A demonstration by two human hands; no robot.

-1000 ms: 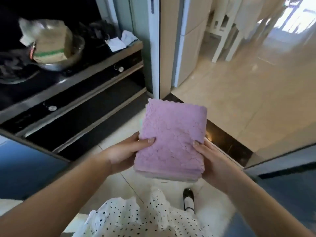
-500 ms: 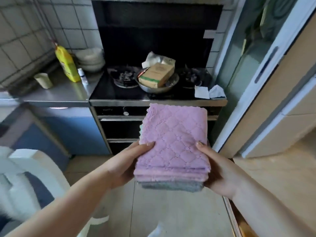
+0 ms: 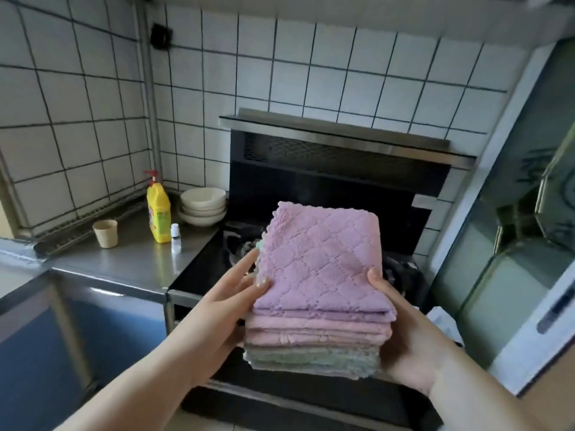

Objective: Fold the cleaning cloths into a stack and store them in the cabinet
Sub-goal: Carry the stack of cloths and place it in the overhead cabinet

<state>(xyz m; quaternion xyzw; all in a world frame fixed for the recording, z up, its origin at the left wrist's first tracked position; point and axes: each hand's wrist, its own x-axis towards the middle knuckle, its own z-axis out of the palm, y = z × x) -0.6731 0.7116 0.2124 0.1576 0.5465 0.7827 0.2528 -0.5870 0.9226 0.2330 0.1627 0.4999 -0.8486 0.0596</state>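
Observation:
A stack of folded cleaning cloths [image 3: 320,275] is held in mid-air in front of the stove: a quilted lilac cloth on top, pink ones below it, grey-green ones at the bottom. My left hand [image 3: 230,303] grips the stack's left side, thumb on the top cloth and fingers under it. On the right side my right hand [image 3: 401,331] holds it the same way. Blue cabinet doors [image 3: 102,331] sit under the steel counter at the lower left and appear closed.
The black stove [image 3: 205,262] and range hood [image 3: 336,157] are straight ahead. On the steel counter [image 3: 124,262] stand a yellow bottle [image 3: 158,213], a small white bottle [image 3: 175,233], a paper cup [image 3: 105,233] and stacked bowls [image 3: 203,206]. A glass sliding door [image 3: 513,244] is at the right.
The view swung from the doorway and floor to the stove, then tilted up to the tiled wall. Both hands kept hold of the stack, which rose to stove height.

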